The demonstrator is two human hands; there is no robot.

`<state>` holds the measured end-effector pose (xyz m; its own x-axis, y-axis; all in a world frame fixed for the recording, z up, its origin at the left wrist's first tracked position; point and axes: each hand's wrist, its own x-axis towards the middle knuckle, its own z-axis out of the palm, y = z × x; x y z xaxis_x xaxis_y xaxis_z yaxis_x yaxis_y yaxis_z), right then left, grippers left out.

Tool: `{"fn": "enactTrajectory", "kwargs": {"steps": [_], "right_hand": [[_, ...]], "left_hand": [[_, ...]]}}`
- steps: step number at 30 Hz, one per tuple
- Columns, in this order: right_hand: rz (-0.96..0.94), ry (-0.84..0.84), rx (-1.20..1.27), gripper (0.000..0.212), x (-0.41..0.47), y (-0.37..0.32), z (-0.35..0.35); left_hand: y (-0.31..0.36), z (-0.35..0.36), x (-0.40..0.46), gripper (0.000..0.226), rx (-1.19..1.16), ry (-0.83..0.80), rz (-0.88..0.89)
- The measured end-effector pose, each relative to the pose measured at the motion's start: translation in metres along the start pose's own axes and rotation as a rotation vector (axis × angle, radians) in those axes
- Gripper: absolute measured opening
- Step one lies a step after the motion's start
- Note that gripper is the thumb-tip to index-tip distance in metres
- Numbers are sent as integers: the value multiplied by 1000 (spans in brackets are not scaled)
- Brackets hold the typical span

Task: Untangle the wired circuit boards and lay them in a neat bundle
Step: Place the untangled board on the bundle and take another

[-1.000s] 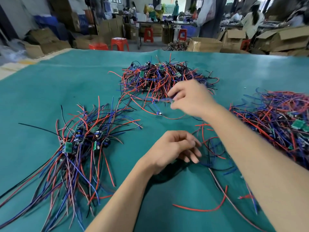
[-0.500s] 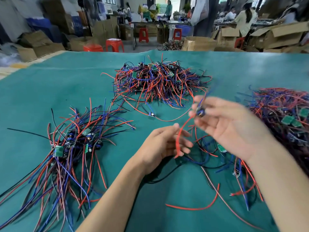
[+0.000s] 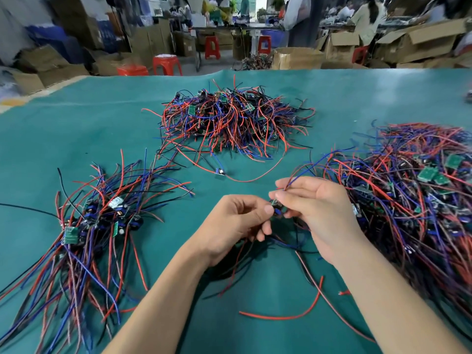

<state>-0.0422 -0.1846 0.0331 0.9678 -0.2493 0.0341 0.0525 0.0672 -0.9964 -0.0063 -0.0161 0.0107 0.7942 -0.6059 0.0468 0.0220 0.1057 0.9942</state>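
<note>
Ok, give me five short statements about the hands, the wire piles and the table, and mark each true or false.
1. Both hands meet on one small circuit board. True: the left hand and right hand pinch it between them.
2. The table has a red cover. False: it is teal green.
3. The sorted bundle, wires roughly aligned, lies on the person's left. True.
4. The far pile is tied with a strap. False: it is a loose tangle, no strap visible.
5. A lone board lies on the table between the far pile and the hands. True.
</note>
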Motion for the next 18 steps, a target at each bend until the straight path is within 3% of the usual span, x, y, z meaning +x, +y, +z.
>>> {"fn": "enactTrajectory", "kwargs": {"steps": [11, 18], "right_hand": [[-203, 367, -120, 26, 14, -5, -28], [-395, 639, -202, 15, 20, -10, -53]], "left_hand": [[-5, 0, 1, 18, 72, -43, -1], [-4, 1, 1, 29, 92, -59, -12]]}}
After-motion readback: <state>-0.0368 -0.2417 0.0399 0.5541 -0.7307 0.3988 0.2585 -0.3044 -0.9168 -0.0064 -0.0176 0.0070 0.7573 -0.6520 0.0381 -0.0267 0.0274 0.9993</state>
